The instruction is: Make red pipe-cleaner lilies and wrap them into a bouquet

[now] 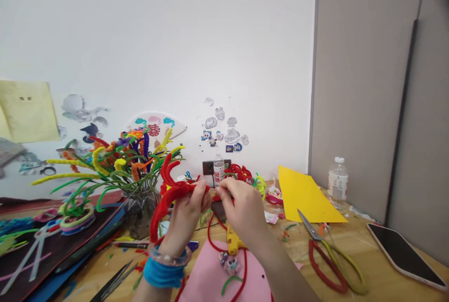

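Red pipe cleaners [171, 193], bundled together with curved ends spreading to the left like petals, are gripped in my left hand [187, 215]. Thumb and fingers close round the bundle near its right end. My right hand [245, 206] is pinched just right of that end, its fingertips almost meeting those of the left. Whatever lies between the right fingertips is too small to make out. Below the hands is a pink sheet [199, 276], with a yellow object [233, 241], a beaded trinket [230, 264] and thin red pipe cleaners [244, 269] on it.
A vase of pipe-cleaner flowers [136, 213] and a small pot [77, 222] stand left. Scissors [117, 281] lie at the front; larger scissors [324, 246], yellow paper [307, 197], a bottle [338, 183] and a phone [405, 253] are right. Another bottle [219, 166] stands by the wall.
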The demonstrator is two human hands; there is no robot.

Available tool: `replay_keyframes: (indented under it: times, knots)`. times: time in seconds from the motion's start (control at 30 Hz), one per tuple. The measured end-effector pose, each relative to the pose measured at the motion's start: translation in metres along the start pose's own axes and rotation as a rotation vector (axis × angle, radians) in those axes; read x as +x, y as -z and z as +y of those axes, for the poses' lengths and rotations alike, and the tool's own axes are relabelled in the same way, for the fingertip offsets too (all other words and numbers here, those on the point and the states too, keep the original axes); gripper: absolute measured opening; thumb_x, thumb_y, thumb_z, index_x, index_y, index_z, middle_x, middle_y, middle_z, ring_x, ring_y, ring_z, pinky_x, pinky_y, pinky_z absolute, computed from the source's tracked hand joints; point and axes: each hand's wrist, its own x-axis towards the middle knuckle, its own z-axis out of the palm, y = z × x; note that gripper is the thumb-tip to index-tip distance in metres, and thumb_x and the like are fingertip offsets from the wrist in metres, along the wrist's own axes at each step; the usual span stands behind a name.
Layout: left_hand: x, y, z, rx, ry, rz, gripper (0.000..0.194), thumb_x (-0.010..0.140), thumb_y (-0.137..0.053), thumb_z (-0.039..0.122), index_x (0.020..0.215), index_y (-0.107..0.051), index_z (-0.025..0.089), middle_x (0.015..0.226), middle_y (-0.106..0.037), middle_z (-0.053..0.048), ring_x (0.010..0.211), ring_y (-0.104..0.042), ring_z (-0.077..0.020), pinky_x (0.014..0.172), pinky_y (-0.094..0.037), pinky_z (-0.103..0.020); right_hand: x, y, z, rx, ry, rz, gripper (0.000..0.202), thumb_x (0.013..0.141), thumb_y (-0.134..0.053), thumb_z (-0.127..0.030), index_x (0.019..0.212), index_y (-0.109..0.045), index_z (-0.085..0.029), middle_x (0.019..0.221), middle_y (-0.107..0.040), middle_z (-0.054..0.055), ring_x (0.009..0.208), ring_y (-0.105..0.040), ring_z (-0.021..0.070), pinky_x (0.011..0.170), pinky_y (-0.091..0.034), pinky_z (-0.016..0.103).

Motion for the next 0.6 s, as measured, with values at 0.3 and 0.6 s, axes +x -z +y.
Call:
replay_keyframes:
  times: [0.3,0.6]
  knots:
    - [-0.0006,-0.0036,-0.0018,-0.077,0.0,-0.069,0.036,0.086,-0.034,0.033,0.053,-0.025,0.023,0.049,-0.023,0.007,0.046,-0.023,-0.0101,0.044,-0.026,-0.024,0.0015,0.0028,0.0057,0.009,0.072,-0.006,0.016,0.084,-0.048,-0.016,0.07,-0.056,-0.018,0.064,-0.062,0.001,0.061,-0.057,0.0141,0.057,-0.033,0.022]
    - [-0.0036,-0.0035,-0.0052,-0.082,0.006,-0.087,0.037,0.085,-0.038,0.039,0.054,-0.027,0.023,0.05,-0.024,0.007,0.047,-0.023,-0.0106,0.045,-0.025,-0.025,0.001,0.0045,0.0069,0.017,0.2,0.049,0.023,0.086,-0.038,-0.017,0.07,-0.055,-0.018,0.064,-0.062,0.004,0.061,-0.055,0.016,0.058,-0.036,0.025]
